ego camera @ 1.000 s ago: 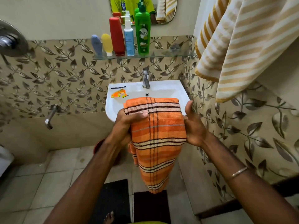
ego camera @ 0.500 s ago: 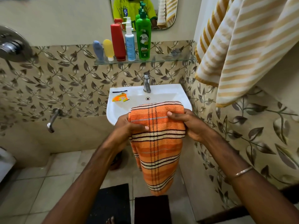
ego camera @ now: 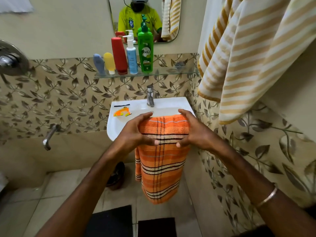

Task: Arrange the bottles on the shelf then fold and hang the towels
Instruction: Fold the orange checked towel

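Observation:
A folded orange striped towel [ego camera: 160,165] hangs in front of the white sink [ego camera: 118,127], its top fold level with the basin's front rim. My left hand [ego camera: 136,132] grips the towel's upper left edge, fingers over the top and thumb on the front. My right hand [ego camera: 191,132] holds the upper right edge the same way. On the glass shelf [ego camera: 171,72] several bottles stand in a row: a blue-grey tube [ego camera: 98,64], a yellow tube [ego camera: 109,63], a red bottle [ego camera: 119,55], a white pump bottle [ego camera: 131,57] and a green pump bottle [ego camera: 145,48].
A yellow-and-white striped towel [ego camera: 248,53] hangs at the upper right, close to the side wall. A faucet [ego camera: 150,96] rises at the sink's back, an orange packet [ego camera: 122,112] lies on its left. A wall tap [ego camera: 49,135] juts out left. Dark mats [ego camera: 111,221] cover the floor below.
Both hands shifted onto the towel's top fold, fingers now over its upper edge. The towel sits a little lower against the sink front, and the view has tilted up toward the mirror.

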The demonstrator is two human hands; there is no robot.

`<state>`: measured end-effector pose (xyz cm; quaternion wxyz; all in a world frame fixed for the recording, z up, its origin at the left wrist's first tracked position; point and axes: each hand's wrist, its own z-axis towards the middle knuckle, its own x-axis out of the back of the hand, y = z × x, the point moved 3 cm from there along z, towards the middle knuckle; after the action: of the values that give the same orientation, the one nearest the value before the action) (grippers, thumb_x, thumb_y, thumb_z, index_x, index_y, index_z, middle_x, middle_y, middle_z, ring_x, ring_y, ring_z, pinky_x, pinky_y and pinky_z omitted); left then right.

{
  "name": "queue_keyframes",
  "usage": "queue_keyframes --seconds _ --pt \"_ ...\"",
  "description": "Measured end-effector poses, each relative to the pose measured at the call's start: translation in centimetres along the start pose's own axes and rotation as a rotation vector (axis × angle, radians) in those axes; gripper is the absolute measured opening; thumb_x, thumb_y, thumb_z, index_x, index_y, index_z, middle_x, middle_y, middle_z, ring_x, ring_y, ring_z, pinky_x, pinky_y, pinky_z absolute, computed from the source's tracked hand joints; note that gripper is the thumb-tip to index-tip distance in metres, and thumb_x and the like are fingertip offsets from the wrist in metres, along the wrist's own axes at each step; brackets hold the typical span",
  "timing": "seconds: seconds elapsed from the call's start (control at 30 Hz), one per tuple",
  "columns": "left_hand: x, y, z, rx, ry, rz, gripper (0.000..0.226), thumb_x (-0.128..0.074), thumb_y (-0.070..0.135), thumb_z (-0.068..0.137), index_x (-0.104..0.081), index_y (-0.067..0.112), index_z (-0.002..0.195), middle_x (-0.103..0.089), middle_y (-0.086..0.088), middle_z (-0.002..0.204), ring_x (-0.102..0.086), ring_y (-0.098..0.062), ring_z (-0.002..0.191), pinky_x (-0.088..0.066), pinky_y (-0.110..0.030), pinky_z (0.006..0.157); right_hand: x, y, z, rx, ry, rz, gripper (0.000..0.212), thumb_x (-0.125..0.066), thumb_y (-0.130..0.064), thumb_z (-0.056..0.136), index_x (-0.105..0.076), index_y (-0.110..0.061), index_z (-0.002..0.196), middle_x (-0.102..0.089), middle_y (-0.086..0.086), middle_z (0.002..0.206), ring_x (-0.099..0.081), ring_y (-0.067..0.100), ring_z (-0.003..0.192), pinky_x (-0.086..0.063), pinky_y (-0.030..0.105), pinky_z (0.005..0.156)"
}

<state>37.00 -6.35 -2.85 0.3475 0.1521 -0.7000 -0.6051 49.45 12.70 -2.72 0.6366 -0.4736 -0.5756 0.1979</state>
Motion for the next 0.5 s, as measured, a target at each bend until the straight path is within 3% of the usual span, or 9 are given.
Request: queue_keyframes --seconds 0.07,0.13,0.23,0.37,0.43,0.5 --pt "-0.3 1.0 0.5 -0.008 -0.02 0.137 0.108 -0.087 -0.008 0.061 -0.037 0.024 0.151 -0.051 0.008 0.137 -0.052 -0.014 0.124 -0.049 -0.036 0.105 0.5 -0.4 0.0 0.024 0.027 -0.147 0.123 -0.087 0.006 0.066 -0.016 -0.03 0.159 -0.044 0.007 0.151 -0.047 0.028 0.136 -0.052 0.049 0.105" --pt "-0.4 1.8 1.1 -0.036 0.017 0.264 0.107 -0.084 -0.009 0.063 -0.035 0.022 0.152 -0.052 0.006 0.137 -0.051 -0.016 0.127 -0.048 -0.04 0.107 1.3 -1.2 -0.2 0.068 0.051 -0.282 0.111 -0.082 0.007 0.072 -0.021 -0.028 0.159 -0.047 0.007 0.148 -0.051 0.026 0.131 -0.055 0.044 0.101" --pt "-0.2 3.1 1.8 -0.076 0.071 0.474 0.085 -0.084 0.001 0.069 -0.05 0.024 0.144 -0.06 0.001 0.136 -0.055 -0.017 0.124 -0.049 -0.036 0.101 2.6 -2.5 -0.6 0.118 0.044 -0.52 0.082 -0.07 0.001 0.087 -0.035 -0.026 0.156 -0.053 0.007 0.146 -0.056 0.023 0.123 -0.051 0.03 0.09" --pt "0.1 5.1 2.8 -0.086 0.026 0.771 0.04 -0.077 0.025 0.083 -0.068 0.032 0.122 -0.072 0.012 0.101 -0.063 -0.01 0.093 -0.051 -0.027 0.073 3.7 -3.9 -0.6 0.123 0.035 -0.733 0.044 -0.057 -0.007 0.095 -0.058 -0.025 0.136 -0.064 0.006 0.126 -0.063 0.02 0.102 -0.056 0.037 0.086" --pt "0.6 6.2 3.2 -0.128 0.085 0.903 0.025 -0.075 0.038 0.084 -0.071 0.034 0.109 -0.067 0.017 0.083 -0.063 -0.01 0.083 -0.054 -0.031 0.071 4.6 -4.5 -0.2 0.122 0.093 -0.728 0.038 -0.055 -0.008 0.094 -0.062 -0.025 0.127 -0.062 0.007 0.118 -0.062 0.02 0.095 -0.056 0.039 0.082" --pt "1.5 7.2 3.9 -0.172 0.189 0.961 0.024 -0.074 0.049 0.082 -0.071 0.034 0.1 -0.066 0.016 0.08 -0.063 -0.009 0.078 -0.054 -0.031 0.067 5.5 -4.9 0.3 0.117 0.165 -0.643 0.039 -0.056 -0.008 0.093 -0.062 -0.027 0.126 -0.054 0.006 0.12 -0.06 0.022 0.097 -0.055 0.037 0.083"
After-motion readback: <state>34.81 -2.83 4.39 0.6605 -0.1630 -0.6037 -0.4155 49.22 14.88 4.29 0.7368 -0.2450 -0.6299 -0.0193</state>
